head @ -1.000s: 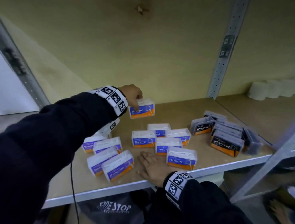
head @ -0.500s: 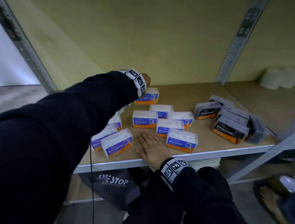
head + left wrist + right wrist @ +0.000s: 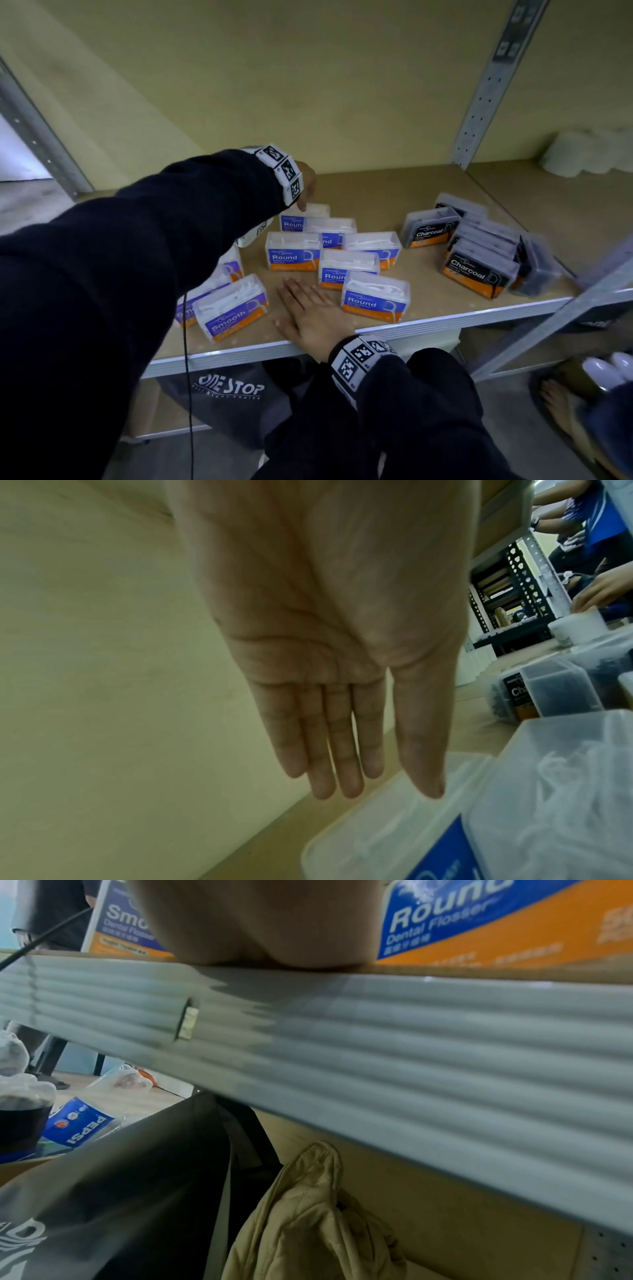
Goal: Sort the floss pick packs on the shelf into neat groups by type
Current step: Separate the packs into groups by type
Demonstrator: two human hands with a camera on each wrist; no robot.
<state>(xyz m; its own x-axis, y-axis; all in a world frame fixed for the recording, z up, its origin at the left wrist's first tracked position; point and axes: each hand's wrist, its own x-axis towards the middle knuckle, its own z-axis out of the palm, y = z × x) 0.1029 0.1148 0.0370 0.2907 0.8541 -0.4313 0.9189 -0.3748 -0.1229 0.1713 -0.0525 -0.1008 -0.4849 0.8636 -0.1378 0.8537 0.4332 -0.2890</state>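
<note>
Several blue-and-orange Round packs [image 3: 293,255] cluster mid-shelf. My left hand [image 3: 305,185] reaches over the rearmost Round pack [image 3: 301,219]. In the left wrist view this hand [image 3: 369,791] has straight fingers, and the thumb tip touches that pack's clear lid [image 3: 394,818]. My right hand [image 3: 308,308] lies flat, palm down, on the shelf [image 3: 445,308] between a Smooth pack [image 3: 233,308] and the front Round pack [image 3: 375,298]. More Smooth packs sit behind my left arm, partly hidden. Dark Charcoal packs [image 3: 476,267] are bunched at the right.
A metal upright [image 3: 486,85] rises at the back right, with white rolls [image 3: 582,154] beyond it. Under the shelf edge [image 3: 342,1042] are a dark ONE STOP bag [image 3: 233,390], a beige jacket [image 3: 308,1218] and a Pepsi bottle [image 3: 78,1123].
The left hand carried a Round pack from the rear of the shelf to just behind the Round cluster and released its grip. The right hand stayed flat.
</note>
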